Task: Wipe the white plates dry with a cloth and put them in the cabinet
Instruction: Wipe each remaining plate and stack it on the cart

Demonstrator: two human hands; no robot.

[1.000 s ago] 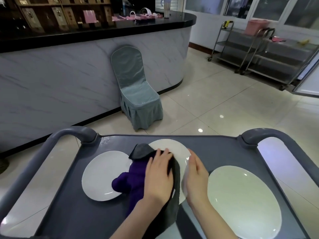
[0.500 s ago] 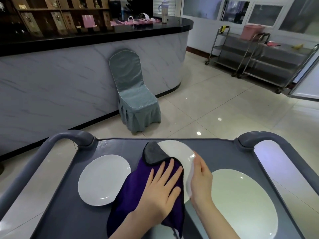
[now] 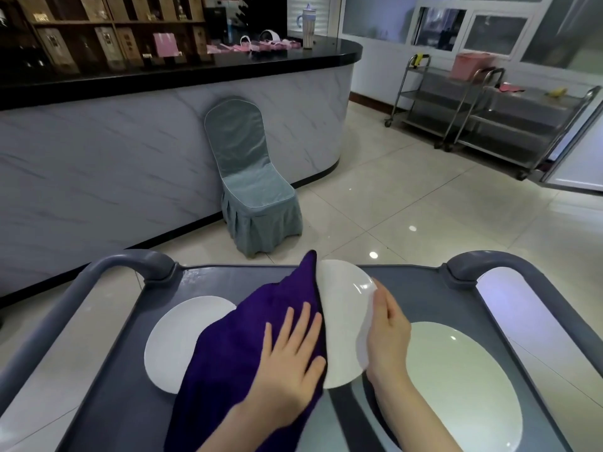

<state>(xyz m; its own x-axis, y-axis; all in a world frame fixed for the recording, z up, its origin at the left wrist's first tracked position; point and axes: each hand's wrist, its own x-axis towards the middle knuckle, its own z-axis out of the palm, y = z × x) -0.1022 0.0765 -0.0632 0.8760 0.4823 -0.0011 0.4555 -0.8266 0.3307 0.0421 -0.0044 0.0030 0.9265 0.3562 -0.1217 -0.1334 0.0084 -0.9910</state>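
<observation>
Purple cloth [image 3: 248,337] lies under the left hand's [image 3: 290,363] spread fingers [image 3: 305,318] on the cart's [image 3: 228,282] middle plate [image 3: 342,308]; the right hand's [image 3: 388,324] fingers [image 3: 380,295] clasp its rim.

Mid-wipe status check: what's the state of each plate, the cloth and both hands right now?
middle plate: tilted up off the cart, half under the cloth
left plate: flat on cart, cloth over its right edge
right plate: flat on cart, uncovered
purple cloth: spread out, pressed down
left hand: flat on cloth, fingers straight
right hand: holding middle plate's right rim
</observation>
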